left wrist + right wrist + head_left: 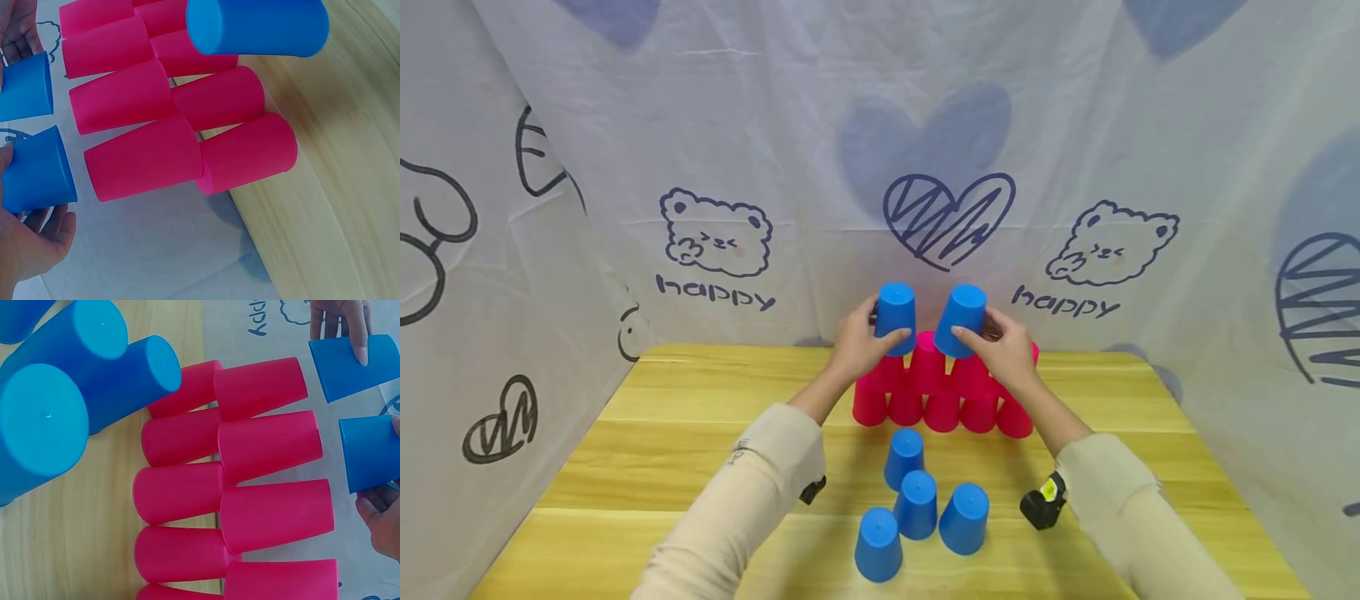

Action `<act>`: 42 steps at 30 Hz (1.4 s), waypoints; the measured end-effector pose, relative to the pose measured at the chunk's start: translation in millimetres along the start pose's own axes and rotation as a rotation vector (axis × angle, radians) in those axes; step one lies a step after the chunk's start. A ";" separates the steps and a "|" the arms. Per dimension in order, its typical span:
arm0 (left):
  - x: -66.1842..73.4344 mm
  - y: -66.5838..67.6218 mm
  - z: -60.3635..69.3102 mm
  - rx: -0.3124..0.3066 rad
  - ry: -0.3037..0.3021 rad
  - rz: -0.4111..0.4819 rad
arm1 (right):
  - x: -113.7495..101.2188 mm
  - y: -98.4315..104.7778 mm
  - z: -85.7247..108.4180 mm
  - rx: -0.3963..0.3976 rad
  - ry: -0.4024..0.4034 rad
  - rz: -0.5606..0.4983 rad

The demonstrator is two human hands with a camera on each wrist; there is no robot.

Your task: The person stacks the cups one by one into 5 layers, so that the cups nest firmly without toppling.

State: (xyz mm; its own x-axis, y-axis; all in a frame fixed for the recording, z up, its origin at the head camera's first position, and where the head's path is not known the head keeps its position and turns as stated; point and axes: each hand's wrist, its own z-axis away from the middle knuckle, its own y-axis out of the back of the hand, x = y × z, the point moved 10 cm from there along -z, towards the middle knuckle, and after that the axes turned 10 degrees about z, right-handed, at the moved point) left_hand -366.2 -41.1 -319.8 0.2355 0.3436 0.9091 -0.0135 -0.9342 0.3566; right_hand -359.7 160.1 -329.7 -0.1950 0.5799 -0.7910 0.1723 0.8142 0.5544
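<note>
Both hands hold upside-down blue cups above two stacked rows of upside-down pink cups. My left hand grips the left blue cup, thumb across its front and fingers behind. The right blue cup leans slightly in my right hand, gripped between thumb and fingers. A narrow space parts the two held cups. In the left wrist view, the left-hand cup is apart from the pink upper row. The right wrist view shows a gap between the right-hand cup and that row.
Several upside-down blue cups stand on the wooden table in front of the pink stack, among them a front-left one and a right one. A printed cloth hangs behind the table and along both sides.
</note>
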 end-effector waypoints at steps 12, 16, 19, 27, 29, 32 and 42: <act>1.2 -10.4 -9.3 -0.003 0.000 0.022 | 7.1 -0.8 -13.1 -0.002 -0.041 0.063; 2.8 -12.6 -12.3 0.006 0.009 0.026 | 3.9 1.7 -15.8 0.003 -0.036 0.079; 1.5 -12.4 -14.8 0.023 0.026 0.046 | 3.1 0.6 -16.2 -0.008 -0.039 0.087; -2.0 -13.7 -15.3 0.025 0.044 0.048 | 9.4 -5.7 -13.8 -0.024 -0.067 0.074; -1.6 -15.4 -15.1 0.016 0.039 0.040 | 10.5 -5.3 -13.4 -0.019 -0.072 0.067; -1.2 -18.3 -15.0 0.000 0.032 0.031 | 12.4 -5.2 -12.9 -0.014 -0.078 0.058; -7.3 -22.1 -13.3 0.006 0.044 0.060 | 13.5 -9.8 -12.2 -0.016 -0.063 0.044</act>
State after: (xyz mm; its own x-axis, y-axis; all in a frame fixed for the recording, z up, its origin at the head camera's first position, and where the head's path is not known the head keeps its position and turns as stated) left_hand -380.6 -21.6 -331.4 0.1916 0.2906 0.9375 -0.0208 -0.9537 0.2999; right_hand -375.8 160.3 -342.7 -0.1264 0.6125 -0.7803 0.1633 0.7887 0.5927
